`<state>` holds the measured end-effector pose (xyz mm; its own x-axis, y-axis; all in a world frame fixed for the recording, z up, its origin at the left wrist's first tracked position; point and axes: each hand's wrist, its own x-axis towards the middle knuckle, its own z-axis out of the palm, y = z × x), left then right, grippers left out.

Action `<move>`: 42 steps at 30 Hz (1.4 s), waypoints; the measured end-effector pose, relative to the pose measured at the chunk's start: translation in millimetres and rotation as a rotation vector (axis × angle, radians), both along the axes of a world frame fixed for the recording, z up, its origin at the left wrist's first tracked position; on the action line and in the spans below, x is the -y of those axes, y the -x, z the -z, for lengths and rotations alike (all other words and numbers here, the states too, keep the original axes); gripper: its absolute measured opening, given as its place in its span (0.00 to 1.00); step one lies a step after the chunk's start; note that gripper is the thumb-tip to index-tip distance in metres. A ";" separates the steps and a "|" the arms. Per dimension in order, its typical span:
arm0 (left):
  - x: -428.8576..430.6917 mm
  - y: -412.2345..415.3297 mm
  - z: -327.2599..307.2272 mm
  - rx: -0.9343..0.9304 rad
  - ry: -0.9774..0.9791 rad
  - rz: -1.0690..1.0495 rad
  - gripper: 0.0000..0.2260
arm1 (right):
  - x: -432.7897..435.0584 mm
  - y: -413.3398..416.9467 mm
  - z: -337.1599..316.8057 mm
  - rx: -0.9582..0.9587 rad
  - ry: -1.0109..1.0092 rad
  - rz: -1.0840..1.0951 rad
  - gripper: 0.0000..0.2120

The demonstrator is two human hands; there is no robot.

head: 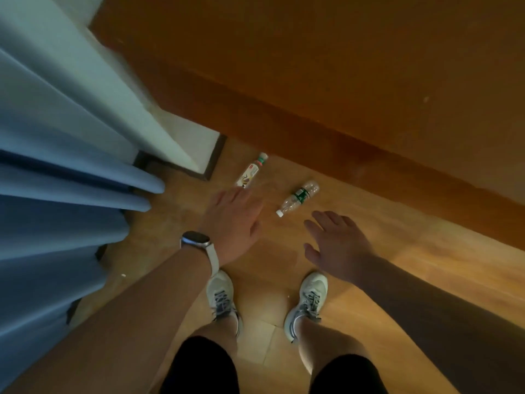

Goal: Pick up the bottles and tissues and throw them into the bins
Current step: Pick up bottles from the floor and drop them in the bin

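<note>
the left hand [231, 220] hides the base of the white-labelled bottle [251, 172]; its label print is unreadable.

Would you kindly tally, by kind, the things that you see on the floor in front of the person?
Bottles: 2 (white-label bottle, green-label bottle)
Shoes: 2 (left shoe, right shoe)
Total: 4
</note>
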<state>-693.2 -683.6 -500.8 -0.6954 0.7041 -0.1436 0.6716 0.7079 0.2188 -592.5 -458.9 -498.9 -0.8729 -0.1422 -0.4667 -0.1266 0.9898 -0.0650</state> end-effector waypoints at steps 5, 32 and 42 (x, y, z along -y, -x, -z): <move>-12.4 17.1 141.9 0.031 0.089 -0.121 0.14 | -12.4 12.4 143.5 0.024 -0.030 -0.085 0.23; -57.4 143.1 532.1 0.403 -0.270 -0.662 0.33 | -115.4 91.8 491.2 0.054 -0.285 -0.156 0.27; -55.8 128.9 510.0 0.413 -0.087 -0.669 0.32 | -120.0 94.1 487.3 0.088 -0.206 0.054 0.34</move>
